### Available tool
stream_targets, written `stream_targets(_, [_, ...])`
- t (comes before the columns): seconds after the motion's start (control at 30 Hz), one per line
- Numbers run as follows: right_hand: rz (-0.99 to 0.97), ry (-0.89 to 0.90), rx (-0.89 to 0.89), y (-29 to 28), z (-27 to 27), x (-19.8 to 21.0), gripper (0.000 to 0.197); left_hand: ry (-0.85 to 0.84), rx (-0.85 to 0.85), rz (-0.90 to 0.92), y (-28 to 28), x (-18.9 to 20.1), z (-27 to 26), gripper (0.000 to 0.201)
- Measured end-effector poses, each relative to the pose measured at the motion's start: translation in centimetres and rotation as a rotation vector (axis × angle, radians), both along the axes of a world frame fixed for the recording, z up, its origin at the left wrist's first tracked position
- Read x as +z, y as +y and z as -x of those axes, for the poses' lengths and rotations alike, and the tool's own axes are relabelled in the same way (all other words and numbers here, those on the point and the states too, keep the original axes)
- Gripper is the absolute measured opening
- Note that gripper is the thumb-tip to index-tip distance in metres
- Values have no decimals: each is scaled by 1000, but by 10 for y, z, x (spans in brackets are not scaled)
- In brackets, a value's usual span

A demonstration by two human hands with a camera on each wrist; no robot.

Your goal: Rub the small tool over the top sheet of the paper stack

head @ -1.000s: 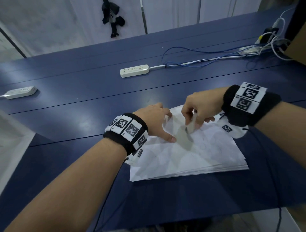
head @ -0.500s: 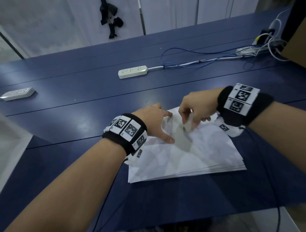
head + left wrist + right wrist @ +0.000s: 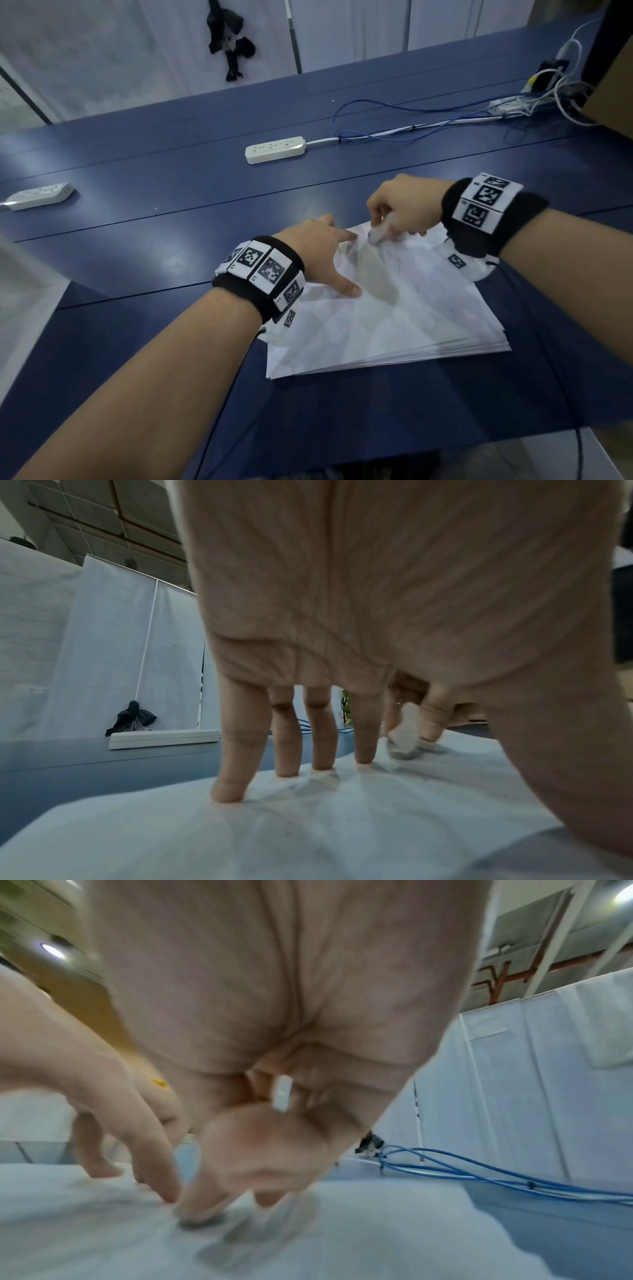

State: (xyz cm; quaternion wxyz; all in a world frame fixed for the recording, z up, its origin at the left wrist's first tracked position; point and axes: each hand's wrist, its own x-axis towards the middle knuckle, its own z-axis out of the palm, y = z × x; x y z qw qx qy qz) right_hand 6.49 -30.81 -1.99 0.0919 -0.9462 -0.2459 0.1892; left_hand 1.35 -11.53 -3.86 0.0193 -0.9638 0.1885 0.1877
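A stack of white paper (image 3: 394, 325) with faint pencil lines lies on the blue table (image 3: 171, 240). My left hand (image 3: 329, 260) presses on the top sheet's far left part, its straight, spread fingers (image 3: 236, 750) planted on the paper (image 3: 308, 831). My right hand (image 3: 383, 222) pinches a small white eraser (image 3: 378, 233) and holds its tip against the sheet near the far edge, just right of the left index finger. The eraser (image 3: 405, 731) stands tilted on the paper. From the right wrist, the eraser's top end (image 3: 282, 1093) shows between the curled fingers.
One white power strip (image 3: 275, 149) lies beyond the paper, another (image 3: 39, 195) at the far left. Blue cables (image 3: 411, 123) run to a tangle of plugs (image 3: 548, 89) at the back right, beside a cardboard box (image 3: 613, 85). A black item (image 3: 229, 41) hangs on the white partition.
My right hand has slid the eraser a short way up and left, toward the sheet's far corner. The left hand stays pressed on the paper.
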Motion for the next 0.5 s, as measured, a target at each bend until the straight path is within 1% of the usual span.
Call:
stream_targets(0.07, [-38,-67,-34,0,-1,-1,15,3,0,-4,0,0,0,103])
stream_targets(0.1, [-48,-48,-17,-2,2,-2,12,3,2,-1,0,-1,0,102])
stream_targets(0.17, [-13,80,70,-8,10,-1,13,1,7,4,0,-1,0,103])
stream_targets(0.23, [93,238,151,-10,18,0,17,-2,4,-5,0,0,0,104])
stream_targets(0.27, [130,260,170,-9,19,0,16,-1,3,-8,0,0,0,105])
stream_targets(0.33, [127,183,153,-5,12,0,16,-1,0,-4,-1,0,0,104])
stream_targets(0.43, [-7,-59,-4,3,-2,0,17,-1,-1,1,-1,1,0,101])
stream_targets(0.47, [-32,-107,-34,3,-4,-1,14,-1,-2,0,-1,1,1,100])
stream_targets(0.5, [-47,-112,-39,0,-5,-3,11,-1,-2,-1,-1,0,1,100])
